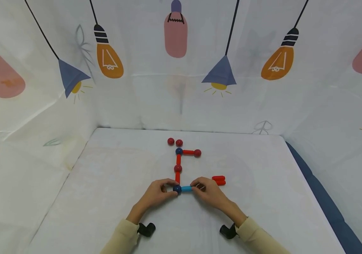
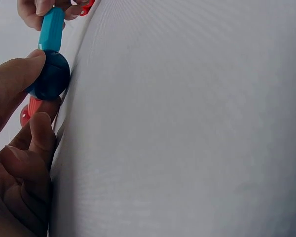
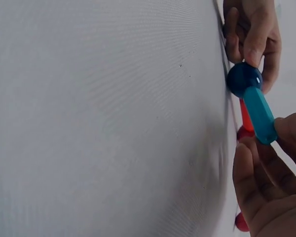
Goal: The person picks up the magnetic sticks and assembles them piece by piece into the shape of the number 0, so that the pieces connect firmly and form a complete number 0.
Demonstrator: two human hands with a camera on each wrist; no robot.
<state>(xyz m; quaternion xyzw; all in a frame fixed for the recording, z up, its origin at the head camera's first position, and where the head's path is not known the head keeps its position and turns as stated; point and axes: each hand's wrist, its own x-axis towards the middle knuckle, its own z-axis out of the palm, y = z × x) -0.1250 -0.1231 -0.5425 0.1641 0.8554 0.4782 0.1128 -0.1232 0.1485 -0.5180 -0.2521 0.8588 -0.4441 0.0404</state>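
My left hand (image 1: 158,192) pinches a dark blue ball (image 1: 177,189) between thumb and fingers at the near end of a chain of rods and balls. With thumb and fingertips, my right hand (image 1: 210,192) grips the outer end of a light blue rod (image 3: 259,114), whose other end meets the ball. From that ball a red rod (image 1: 177,177) runs away from me to a red ball (image 1: 178,168). Another red rod (image 1: 178,159) leads on to a second blue ball (image 1: 179,151), where a sideways red rod (image 1: 188,152) ends in a red ball (image 1: 197,153).
Two loose red balls, one at the left (image 1: 171,141) and one at the right (image 1: 179,143), lie beyond the chain. Two red rods (image 1: 219,180) lie side by side just past my right hand. A patterned white cloth (image 1: 181,95) rises behind the white table (image 1: 111,169).
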